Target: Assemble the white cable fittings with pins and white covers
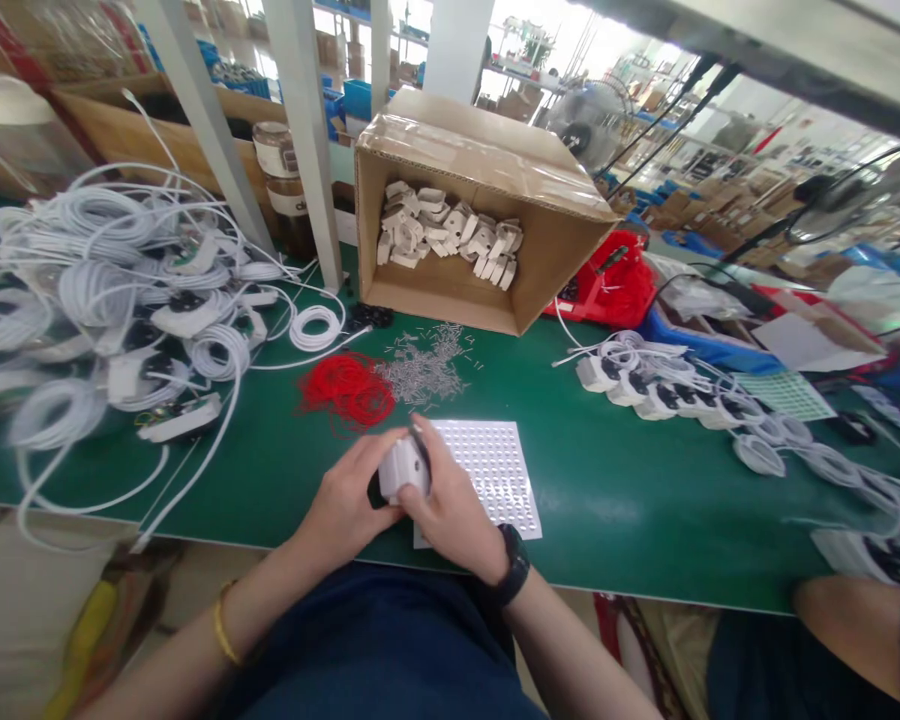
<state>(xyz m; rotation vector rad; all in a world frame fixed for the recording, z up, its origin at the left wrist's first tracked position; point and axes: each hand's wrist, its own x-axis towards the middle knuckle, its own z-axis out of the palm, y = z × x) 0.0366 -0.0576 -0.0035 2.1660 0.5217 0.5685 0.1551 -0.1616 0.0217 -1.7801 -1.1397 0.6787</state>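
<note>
Between my two hands, near the table's front edge, is a white plastic housing (401, 468) with a small dark hole on its face. My left hand (349, 497) wraps round its left side, and something black shows beside that palm. Fingers of my right hand (450, 495) grip the housing from the right, the thumb on its front. A sheet of small silvery round pieces (499, 470) lies partly beneath my right hand. Just beyond are a bundle of red wire (352, 390) and a heap of small metal pins or screws (424, 368).
An open cardboard box (487, 190) holds white housings. Tangled white cables (112, 290) with parts cover the left side. Assembled units (660, 395) line the right, near a red bin (619, 280). Another person's arm (844, 610) rests at the lower right.
</note>
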